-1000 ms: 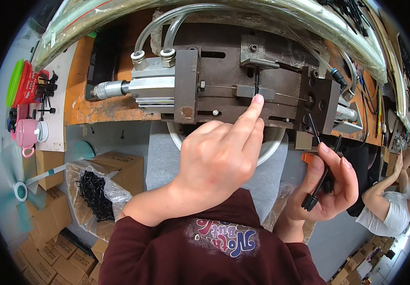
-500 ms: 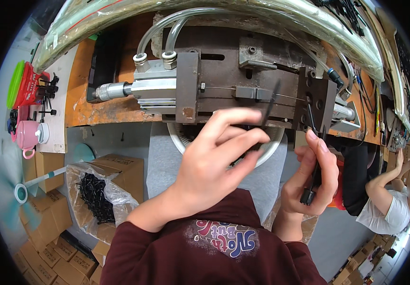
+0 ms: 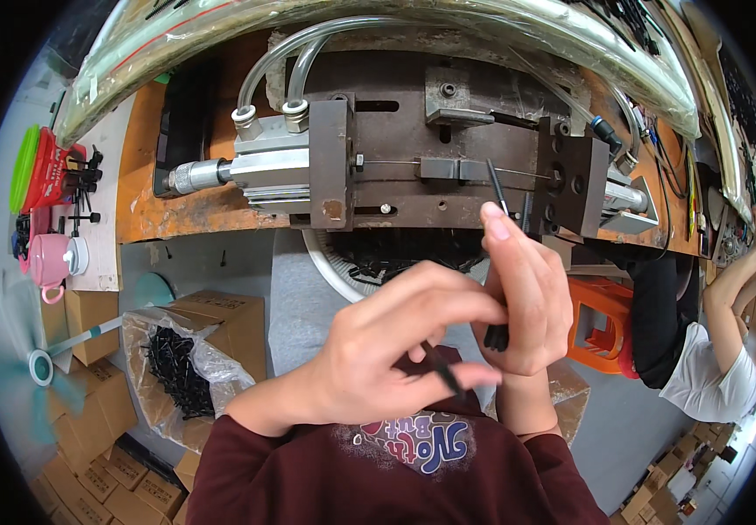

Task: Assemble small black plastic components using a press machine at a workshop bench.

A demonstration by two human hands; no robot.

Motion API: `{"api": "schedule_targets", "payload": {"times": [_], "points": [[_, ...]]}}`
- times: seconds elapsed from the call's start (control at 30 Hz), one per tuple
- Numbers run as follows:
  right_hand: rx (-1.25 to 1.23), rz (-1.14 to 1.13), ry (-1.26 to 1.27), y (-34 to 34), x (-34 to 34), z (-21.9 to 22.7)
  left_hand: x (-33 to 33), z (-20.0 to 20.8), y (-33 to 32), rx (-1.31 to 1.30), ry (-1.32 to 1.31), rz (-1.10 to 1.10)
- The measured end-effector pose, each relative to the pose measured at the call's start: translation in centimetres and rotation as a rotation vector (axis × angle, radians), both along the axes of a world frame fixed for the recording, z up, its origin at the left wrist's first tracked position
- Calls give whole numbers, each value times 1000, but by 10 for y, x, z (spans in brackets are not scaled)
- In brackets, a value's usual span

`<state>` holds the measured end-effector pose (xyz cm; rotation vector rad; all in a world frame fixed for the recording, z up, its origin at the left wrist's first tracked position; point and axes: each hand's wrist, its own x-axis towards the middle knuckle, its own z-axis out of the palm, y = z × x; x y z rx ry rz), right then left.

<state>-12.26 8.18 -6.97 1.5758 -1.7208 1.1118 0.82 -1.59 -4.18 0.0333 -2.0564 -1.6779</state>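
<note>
My two hands meet in front of the bench machine. My right hand (image 3: 531, 302) is closed around several thin black rods; one slim black rod (image 3: 495, 182) sticks up past its index fingertip, and thicker black ends (image 3: 495, 338) show below the fingers. My left hand (image 3: 378, 350) has its fingers curled against the right hand. Another dark rod (image 3: 442, 369) lies across its palm side by the thumb, partly hidden. Behind the hands, a small grey metal block (image 3: 439, 168) sits on a thin wire between the machine's left brown plate (image 3: 329, 166) and right brown plate (image 3: 575, 179).
Below the bench edge is a white basket (image 3: 321, 267) with black pieces inside. A plastic-lined carton (image 3: 141, 337) of black parts stands at left, beside a fan (image 3: 40, 367). An orange stool (image 3: 604, 302) and a co-worker's white sleeve (image 3: 719, 376) are at right. Clear hoses (image 3: 264, 66) arch above the machine.
My right hand has moved left and up, beside the left hand. My left hand has drawn down from the machine's front. The blurred rod near its fingertips no longer shows there.
</note>
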Motion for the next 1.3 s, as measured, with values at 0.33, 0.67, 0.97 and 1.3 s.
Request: {"api": "schedule_targets", "payload": {"times": [0.33, 0.67, 0.97, 1.3], "points": [[14, -184, -263, 17, -4, 7, -6, -3, -5, -625, -88, 367], [-179, -119, -621, 36, 6, 12, -24, -15, -10, -926, -214, 437], [19, 49, -622, 52, -6, 27, -25, -20, -14, -921, -179, 427], [351, 48, -252, 16, -11, 26, 2, -7, -12, -588, -184, 191]]}}
